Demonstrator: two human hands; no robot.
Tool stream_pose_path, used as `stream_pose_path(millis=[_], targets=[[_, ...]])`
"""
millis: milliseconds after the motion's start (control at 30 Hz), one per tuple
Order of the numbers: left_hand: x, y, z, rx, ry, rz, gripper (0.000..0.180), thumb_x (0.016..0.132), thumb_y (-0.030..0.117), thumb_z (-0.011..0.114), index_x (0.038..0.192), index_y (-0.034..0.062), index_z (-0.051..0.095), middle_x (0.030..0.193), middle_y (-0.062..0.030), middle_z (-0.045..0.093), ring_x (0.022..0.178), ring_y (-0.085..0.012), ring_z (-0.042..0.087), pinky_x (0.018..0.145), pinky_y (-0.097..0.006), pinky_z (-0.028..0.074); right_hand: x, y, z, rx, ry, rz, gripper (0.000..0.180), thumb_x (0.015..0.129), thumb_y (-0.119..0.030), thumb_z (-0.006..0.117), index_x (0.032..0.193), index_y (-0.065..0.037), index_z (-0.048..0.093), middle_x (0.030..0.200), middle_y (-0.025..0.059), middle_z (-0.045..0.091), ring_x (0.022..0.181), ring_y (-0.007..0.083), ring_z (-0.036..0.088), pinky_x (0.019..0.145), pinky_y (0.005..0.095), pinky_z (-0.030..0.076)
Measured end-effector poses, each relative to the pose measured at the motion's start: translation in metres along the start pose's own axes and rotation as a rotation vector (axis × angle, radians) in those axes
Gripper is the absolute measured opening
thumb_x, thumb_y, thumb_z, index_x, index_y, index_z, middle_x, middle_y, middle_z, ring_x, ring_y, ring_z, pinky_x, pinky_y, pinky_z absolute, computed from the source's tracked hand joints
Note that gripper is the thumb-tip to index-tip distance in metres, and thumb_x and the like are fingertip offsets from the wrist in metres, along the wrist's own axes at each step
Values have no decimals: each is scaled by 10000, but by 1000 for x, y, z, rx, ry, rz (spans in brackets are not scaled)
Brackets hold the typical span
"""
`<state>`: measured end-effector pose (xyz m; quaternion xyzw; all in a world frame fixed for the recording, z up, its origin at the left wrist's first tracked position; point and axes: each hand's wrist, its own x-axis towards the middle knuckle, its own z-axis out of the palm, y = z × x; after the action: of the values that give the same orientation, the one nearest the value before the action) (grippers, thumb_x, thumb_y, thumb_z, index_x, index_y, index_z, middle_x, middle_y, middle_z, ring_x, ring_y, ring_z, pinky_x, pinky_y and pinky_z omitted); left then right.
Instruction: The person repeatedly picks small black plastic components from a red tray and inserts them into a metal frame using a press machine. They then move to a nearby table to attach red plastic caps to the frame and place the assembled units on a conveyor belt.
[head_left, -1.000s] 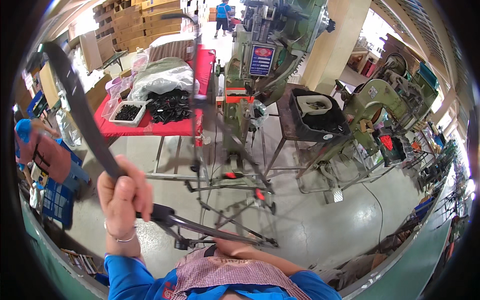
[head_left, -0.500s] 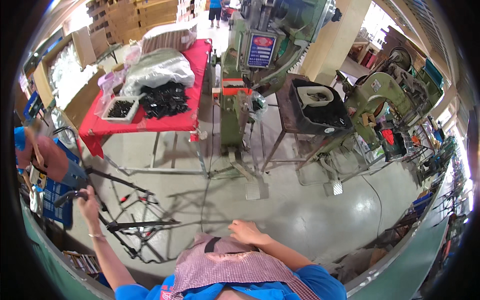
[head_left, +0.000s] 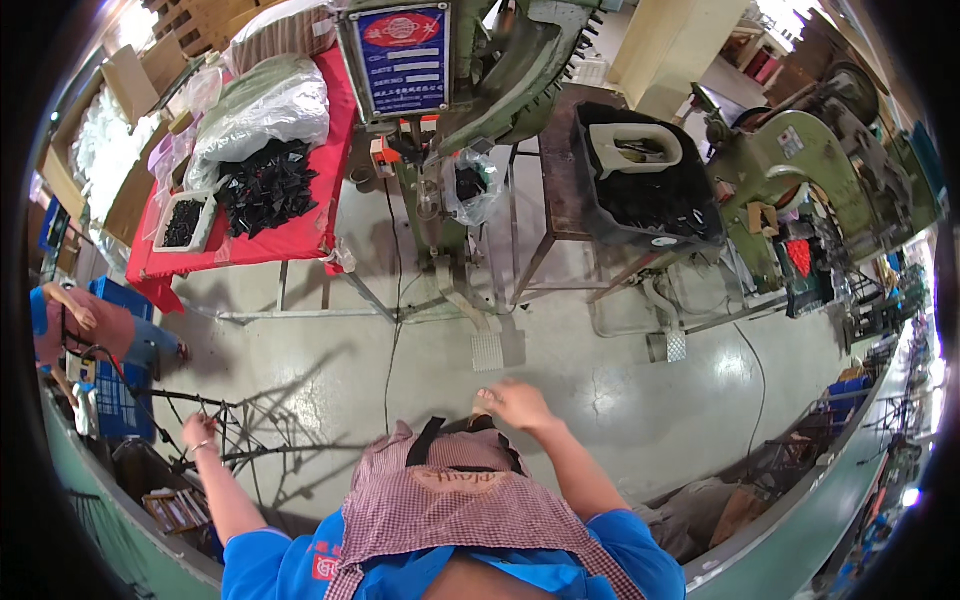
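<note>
My left hand (head_left: 198,430), with a bracelet at the wrist, is at the left beside a black tubular metal frame (head_left: 262,453). Its fingers look loosely apart, with no grip on the frame visible. The frame stands low at the left; its thin bars and their shadows cross on the floor, so its outline is hard to separate. In front of my checked apron (head_left: 440,520), my right hand (head_left: 515,403) hangs in the air, fingers loosely bent and holding nothing that I can see.
A red-covered table (head_left: 300,215) bears black parts (head_left: 268,190) and a white tray (head_left: 210,215). Green presses (head_left: 800,150) stand ahead, foot pedals (head_left: 487,352) on the floor. A black bin (head_left: 650,205) sits on a stand. Another person (head_left: 110,325) works at far left.
My left hand has come off the frame's black handle and moved lower. The frame has shifted left and down in view. My right hand has risen slightly, and the presses appear closer.
</note>
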<state>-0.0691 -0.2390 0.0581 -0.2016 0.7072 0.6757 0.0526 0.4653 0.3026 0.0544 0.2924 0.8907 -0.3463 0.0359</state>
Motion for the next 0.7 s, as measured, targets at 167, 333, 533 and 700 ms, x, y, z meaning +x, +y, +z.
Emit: stream_pose_path(millis=[167,333,533,700], targets=[[-145,-52,191,458,-301,-104,187,862,82,566,1035,14,588,784,-51,600,581,-162,605,470,-264,481,95,27,-111,31,228,-94,285,816,-255,630,1033,-71,645,919,140,652,861,358,618,717,455,489],[-217,-93,277,633,-643,28,174,854,65,601,1004,-22,614,828,-90,658,629,-169,668,523,-259,500,197,-8,-204,49,459,-192,248,799,-193,661,1010,-65,639,887,125,643,847,335,618,723,433,485],[-216,-90,295,684,-689,65,156,847,59,607,973,-31,630,766,-82,667,617,-142,660,537,-260,501,314,-15,-212,-268,323,-4,251,858,-291,575,959,-78,663,927,85,680,877,283,629,772,389,506],[-167,-64,311,647,-594,75,161,842,54,592,959,-47,637,767,-97,672,621,-165,664,559,-273,515,378,21,-187,-343,387,-46,238,850,-269,579,942,-65,659,921,101,677,865,308,628,764,398,503]])
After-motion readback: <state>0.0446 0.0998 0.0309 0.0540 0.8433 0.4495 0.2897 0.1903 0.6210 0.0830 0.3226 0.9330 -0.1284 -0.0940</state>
